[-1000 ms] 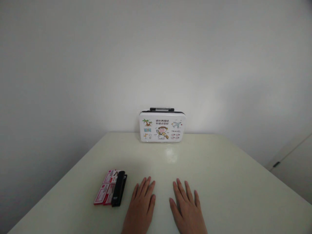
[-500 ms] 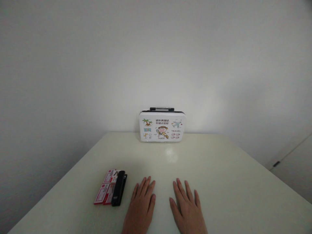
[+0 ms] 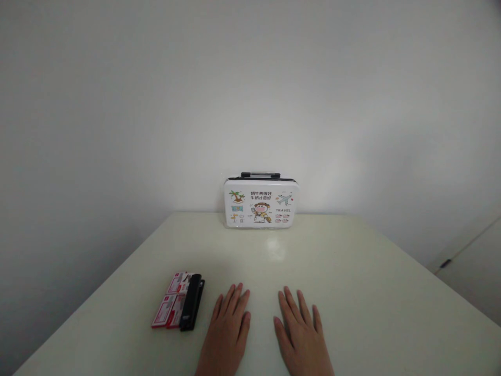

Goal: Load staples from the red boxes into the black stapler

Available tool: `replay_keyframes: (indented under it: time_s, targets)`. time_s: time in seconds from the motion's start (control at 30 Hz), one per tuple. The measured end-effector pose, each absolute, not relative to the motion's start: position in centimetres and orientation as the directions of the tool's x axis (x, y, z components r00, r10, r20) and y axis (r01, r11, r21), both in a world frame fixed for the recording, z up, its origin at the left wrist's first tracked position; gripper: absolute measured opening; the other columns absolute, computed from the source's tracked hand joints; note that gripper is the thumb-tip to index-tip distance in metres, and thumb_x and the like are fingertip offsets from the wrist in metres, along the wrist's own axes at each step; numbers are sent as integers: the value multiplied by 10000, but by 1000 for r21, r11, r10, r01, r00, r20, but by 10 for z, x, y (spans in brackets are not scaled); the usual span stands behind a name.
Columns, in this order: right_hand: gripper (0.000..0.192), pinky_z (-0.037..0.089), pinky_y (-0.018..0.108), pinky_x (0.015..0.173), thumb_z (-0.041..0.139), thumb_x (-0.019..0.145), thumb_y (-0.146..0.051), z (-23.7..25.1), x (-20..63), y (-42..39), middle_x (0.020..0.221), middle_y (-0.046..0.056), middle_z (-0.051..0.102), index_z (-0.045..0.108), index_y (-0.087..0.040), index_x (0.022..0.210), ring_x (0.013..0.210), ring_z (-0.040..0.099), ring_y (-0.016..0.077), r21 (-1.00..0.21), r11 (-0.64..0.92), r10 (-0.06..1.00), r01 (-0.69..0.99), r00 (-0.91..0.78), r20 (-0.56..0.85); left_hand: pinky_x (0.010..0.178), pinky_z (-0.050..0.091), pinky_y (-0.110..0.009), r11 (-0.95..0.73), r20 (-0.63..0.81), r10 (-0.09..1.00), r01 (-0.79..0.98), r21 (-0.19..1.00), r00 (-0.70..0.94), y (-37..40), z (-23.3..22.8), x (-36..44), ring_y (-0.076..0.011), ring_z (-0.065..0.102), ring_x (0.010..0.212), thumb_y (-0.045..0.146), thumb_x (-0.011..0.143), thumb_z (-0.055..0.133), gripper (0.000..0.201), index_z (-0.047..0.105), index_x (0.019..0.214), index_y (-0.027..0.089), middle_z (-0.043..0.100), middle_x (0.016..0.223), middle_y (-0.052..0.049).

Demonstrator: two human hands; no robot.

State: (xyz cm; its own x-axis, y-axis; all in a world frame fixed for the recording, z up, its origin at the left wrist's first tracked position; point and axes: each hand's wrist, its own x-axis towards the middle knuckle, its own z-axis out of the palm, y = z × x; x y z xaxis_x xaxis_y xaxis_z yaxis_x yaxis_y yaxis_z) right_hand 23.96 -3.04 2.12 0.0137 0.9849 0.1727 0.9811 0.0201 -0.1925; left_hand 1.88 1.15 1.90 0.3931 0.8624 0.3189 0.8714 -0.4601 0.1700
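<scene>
While both palms lie flat on the table [image 3: 352, 271], nothing is gripped: left hand [image 3: 228, 334] and right hand [image 3: 302, 337] rest side by side, fingers stretched out and loosely spread. Just left of the left hand, not touching it, a black stapler [image 3: 191, 302] lies against red-and-white staple boxes [image 3: 170, 307]. A small printed case [image 3: 260, 202] stands upright at the far edge by the wall.
</scene>
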Motion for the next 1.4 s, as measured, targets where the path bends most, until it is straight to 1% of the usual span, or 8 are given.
replay_keyframes:
  time_s: [0.3, 0.53, 0.73, 0.97, 1.2, 1.4]
  targets:
    - [596, 199, 676, 1212, 275, 1046, -555, 22, 240, -31, 1657, -37, 203, 250, -326, 1596, 1551, 142, 334, -191, 23, 984, 981, 12, 179, 1231, 327, -523, -468, 352, 852, 865, 179, 387, 12, 16, 19, -233, 301, 1523, 296, 1048, 389, 522, 341, 1566, 330, 359, 1639, 0]
    - [602, 202, 676, 1214, 281, 1043, -569, 24, 240, -32, 1653, -33, 226, 255, -331, 1595, 1548, 154, 332, -201, 18, 983, 980, 19, 183, 1232, 325, -537, -463, 327, 859, 869, 171, 393, 12, 17, 19, -224, 271, 1535, 311, 1058, 366, 519, 319, 1574, 326, 330, 1651, 8]
    - [600, 202, 674, 1215, 280, 1042, -567, 25, 239, -32, 1655, -38, 215, 256, -332, 1594, 1549, 145, 334, -209, 18, 985, 978, 18, 170, 1232, 330, -530, -458, 331, 863, 868, 190, 383, 12, 18, 19, -222, 286, 1530, 307, 1054, 376, 519, 327, 1569, 332, 348, 1643, 14]
    - [598, 187, 674, 1216, 267, 1043, -565, 27, 239, -32, 1656, -36, 208, 260, -337, 1596, 1549, 149, 337, -205, 12, 987, 979, 22, 160, 1242, 311, -534, -450, 302, 872, 874, 184, 386, 12, 17, 19, -212, 257, 1540, 324, 1064, 350, 509, 317, 1573, 331, 314, 1656, 26]
    - [597, 193, 668, 1217, 274, 1045, -556, 26, 239, -33, 1657, -37, 215, 252, -329, 1597, 1552, 145, 331, -202, 19, 985, 979, 17, 172, 1241, 312, -525, -462, 328, 862, 866, 189, 388, 11, 19, 19, -219, 276, 1533, 314, 1057, 378, 518, 322, 1572, 328, 345, 1645, 12]
    - [596, 195, 672, 1215, 272, 1045, -559, 25, 239, -32, 1657, -47, 205, 267, -329, 1595, 1551, 148, 335, -203, 17, 984, 979, 19, 175, 1234, 323, -529, -459, 318, 864, 870, 181, 390, 11, 21, 20, -221, 278, 1532, 318, 1059, 373, 511, 333, 1569, 314, 347, 1644, 4]
